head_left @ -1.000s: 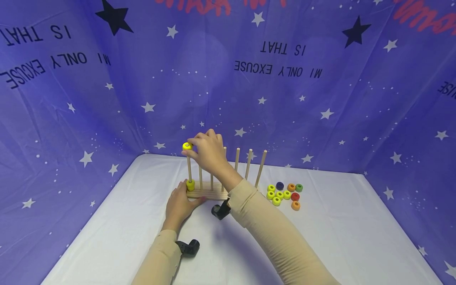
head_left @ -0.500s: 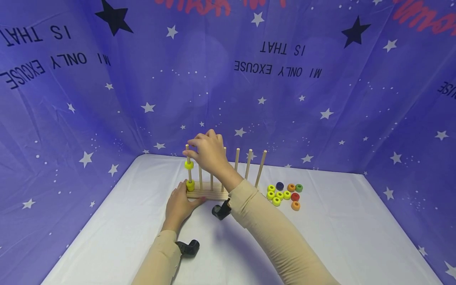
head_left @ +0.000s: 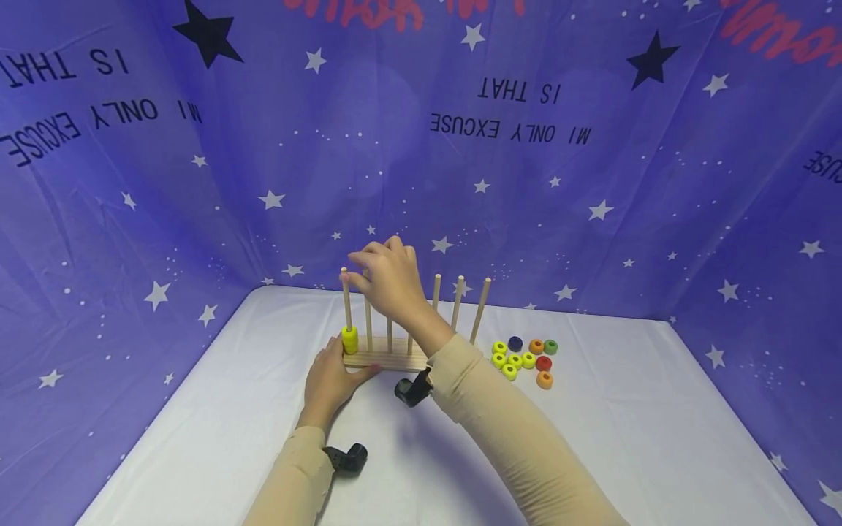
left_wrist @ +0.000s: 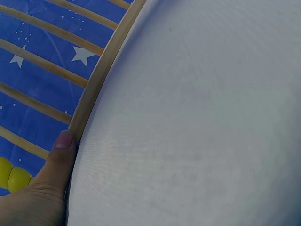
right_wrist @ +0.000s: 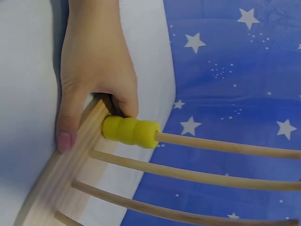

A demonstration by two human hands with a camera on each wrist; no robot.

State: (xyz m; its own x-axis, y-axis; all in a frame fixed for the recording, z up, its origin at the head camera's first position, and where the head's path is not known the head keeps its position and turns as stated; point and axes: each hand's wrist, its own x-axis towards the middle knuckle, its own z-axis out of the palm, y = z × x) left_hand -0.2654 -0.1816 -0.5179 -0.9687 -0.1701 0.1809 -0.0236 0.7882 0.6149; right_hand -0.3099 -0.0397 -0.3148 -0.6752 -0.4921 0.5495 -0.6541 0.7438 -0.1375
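Pegged wooden rack with beads, worked by two bare hands. The wooden base [head_left: 388,361] lies on the white-covered table [head_left: 625,438] and carries a row of upright pegs [head_left: 479,313]. Three yellow beads [right_wrist: 131,131] sit stacked, touching one another, at the foot of the end peg [head_left: 347,307], on the person's left. The left hand [head_left: 327,380] grips that end of the base, its thumb along the front edge and its other fingers behind, close to the stack. The right hand [head_left: 392,281] is at the top of the same peg, thumb and forefinger parted, with no bead between them; whether the thumb touches the peg cannot be told. To the right of the rack, loose beads lie in a cluster: five yellow [head_left: 514,361], two orange [head_left: 544,380], one red [head_left: 543,363], one green [head_left: 550,347] and one dark blue [head_left: 515,343]. A star-patterned blue backdrop [head_left: 460,212] stands behind the table.
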